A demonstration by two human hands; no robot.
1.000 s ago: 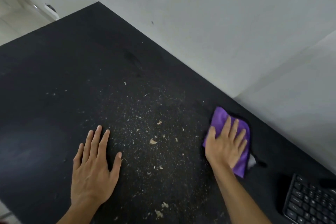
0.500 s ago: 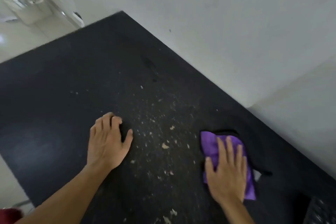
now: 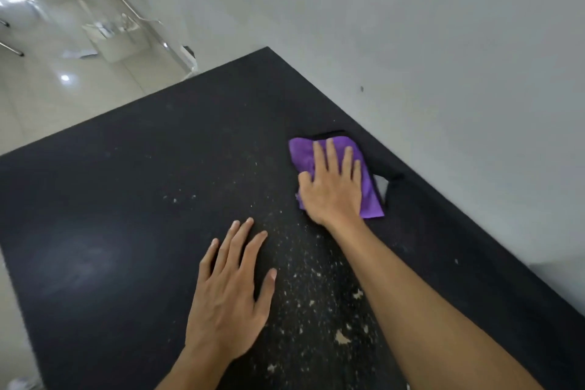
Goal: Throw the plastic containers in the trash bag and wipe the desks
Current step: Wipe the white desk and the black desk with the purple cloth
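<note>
Now the straight fingers (image 3: pixel 330 155) of the right hand (image 3: pixel 332 190) press the purple cloth (image 3: pixel 304 155) beneath them onto the black table (image 3: pixel 110 199), while the left hand (image 3: pixel 228 301) rests flat, fingers spread and relaxed, pale crumbs (image 3: pixel 316 288) just beside its thumb.

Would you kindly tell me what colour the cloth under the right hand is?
Purple; the cloth shows best in the head view.

Crumbs (image 3: pixel 342 337), purple cloth (image 3: pixel 302 155) on black desk (image 3: pixel 95 215)
</note>
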